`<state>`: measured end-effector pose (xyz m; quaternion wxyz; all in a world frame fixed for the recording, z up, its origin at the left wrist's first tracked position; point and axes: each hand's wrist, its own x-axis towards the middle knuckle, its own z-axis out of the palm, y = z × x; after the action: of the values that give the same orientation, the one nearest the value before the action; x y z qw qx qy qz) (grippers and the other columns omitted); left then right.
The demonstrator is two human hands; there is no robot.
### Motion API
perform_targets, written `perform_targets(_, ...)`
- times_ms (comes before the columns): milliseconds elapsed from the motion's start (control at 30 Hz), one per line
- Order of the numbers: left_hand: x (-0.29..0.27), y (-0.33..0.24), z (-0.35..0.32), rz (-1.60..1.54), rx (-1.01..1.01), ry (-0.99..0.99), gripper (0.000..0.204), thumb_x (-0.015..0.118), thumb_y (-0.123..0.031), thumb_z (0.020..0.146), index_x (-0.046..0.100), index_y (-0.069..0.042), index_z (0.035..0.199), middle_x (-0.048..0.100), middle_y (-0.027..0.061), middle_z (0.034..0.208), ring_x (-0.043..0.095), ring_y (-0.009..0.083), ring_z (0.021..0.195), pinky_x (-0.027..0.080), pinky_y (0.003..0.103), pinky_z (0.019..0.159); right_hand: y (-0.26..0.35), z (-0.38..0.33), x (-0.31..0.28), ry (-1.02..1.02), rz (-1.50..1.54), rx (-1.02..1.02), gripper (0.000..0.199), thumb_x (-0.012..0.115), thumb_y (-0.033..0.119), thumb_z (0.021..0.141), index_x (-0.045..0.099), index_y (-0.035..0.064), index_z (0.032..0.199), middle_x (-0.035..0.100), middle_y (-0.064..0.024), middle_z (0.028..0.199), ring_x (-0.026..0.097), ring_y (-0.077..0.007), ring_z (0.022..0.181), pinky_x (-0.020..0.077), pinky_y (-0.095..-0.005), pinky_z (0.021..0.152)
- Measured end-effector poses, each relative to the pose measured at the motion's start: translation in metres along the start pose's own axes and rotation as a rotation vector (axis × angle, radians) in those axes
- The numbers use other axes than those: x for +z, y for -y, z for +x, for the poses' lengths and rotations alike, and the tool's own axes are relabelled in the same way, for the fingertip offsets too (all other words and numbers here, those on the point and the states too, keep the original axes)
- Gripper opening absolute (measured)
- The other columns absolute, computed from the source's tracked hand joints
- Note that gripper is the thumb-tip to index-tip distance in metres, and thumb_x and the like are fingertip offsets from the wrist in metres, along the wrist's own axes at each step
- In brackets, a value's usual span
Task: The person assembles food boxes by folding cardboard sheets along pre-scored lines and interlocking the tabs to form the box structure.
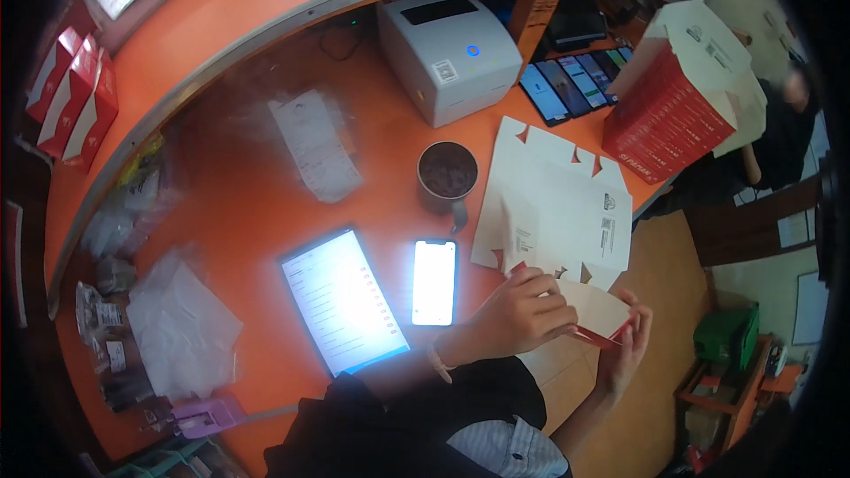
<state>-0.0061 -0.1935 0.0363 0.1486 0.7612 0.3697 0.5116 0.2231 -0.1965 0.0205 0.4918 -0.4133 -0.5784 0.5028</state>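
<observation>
Both my hands are on a partly folded carton (598, 308), cream inside and red outside, just off the table's front right edge. My left hand (529, 308) grips its left side with bent fingers. On the right side, my right hand (625, 342) has fingers and thumb around the red edge. Behind the carton lies a flat, unfolded carton blank (556, 199) with cut notches and small dark print. Whether the two pieces join is hidden by my left hand. A lit phone (434, 283) and a lit tablet (343, 301) lie left of my left forearm.
A dark mug (447, 175) stands beside the blank. Behind are a white label printer (450, 57), several phones (567, 84) and a red stack of carton blanks (673, 115). Left are a paper slip (316, 146), plastic bags (181, 323) and folded red boxes (80, 97). A person (786, 146) is at far right.
</observation>
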Motion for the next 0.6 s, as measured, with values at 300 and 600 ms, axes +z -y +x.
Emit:
perform_targets(300, 0.031, 0.015, 0.014, -0.424, -0.481, 0.260, 0.016, 0.057, -0.014, 0.078, 0.054, -0.004, 0.090, 0.057, 0.0115, 0.077, 0.055, 0.0245, 0.072, 0.042, 0.034, 0.069, 0.008, 0.006, 0.005, -0.102, 0.034, -0.323, 0.029, 0.054, 0.020, 0.082, 0.044, 0.0063, 0.106, 0.032, -0.0130, 0.131, 0.027, -0.0309, 0.123, 0.0253, -0.0472, 0.099)
perform_targets(600, 0.032, -0.002, 0.024, -0.471, -0.328, 0.141, 0.024, 0.057, -0.010, 0.077, 0.052, -0.008, 0.100, 0.055, 0.0093, 0.088, 0.055, 0.0235, 0.079, 0.041, 0.037, 0.074, 0.044, 0.011, 0.030, -0.024, -0.573, -0.003, 0.010, 0.049, 0.010, 0.082, 0.048, 0.0010, 0.084, 0.045, -0.0136, 0.111, 0.045, -0.0239, 0.104, 0.0351, -0.0357, 0.088)
